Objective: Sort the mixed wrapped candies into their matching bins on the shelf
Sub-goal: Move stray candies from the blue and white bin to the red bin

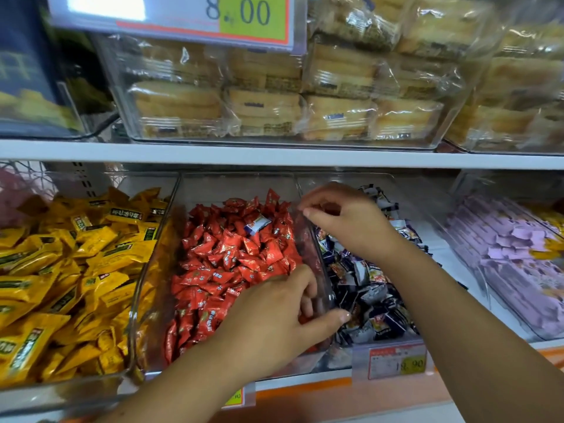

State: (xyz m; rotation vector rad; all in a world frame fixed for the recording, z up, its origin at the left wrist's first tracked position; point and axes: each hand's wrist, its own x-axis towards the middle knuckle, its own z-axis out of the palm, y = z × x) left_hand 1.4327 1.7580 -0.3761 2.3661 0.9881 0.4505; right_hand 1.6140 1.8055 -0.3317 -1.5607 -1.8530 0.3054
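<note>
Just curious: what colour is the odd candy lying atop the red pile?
White and blue; the stray candy shows clearly in the head view.

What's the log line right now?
left hand: curled at right wall of red bin, front | right hand: above that wall, rear | white-blue candy: on red candies | holds: unclear

Candy bins (238,187) below packaged pastries (265,108)

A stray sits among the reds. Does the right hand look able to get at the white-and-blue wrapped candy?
Probably yes: the white-and-blue wrapped candy lies uncovered on top of the red wrapped candies, and the right hand is beside it above the clear plastic divider, with nothing between.
</note>
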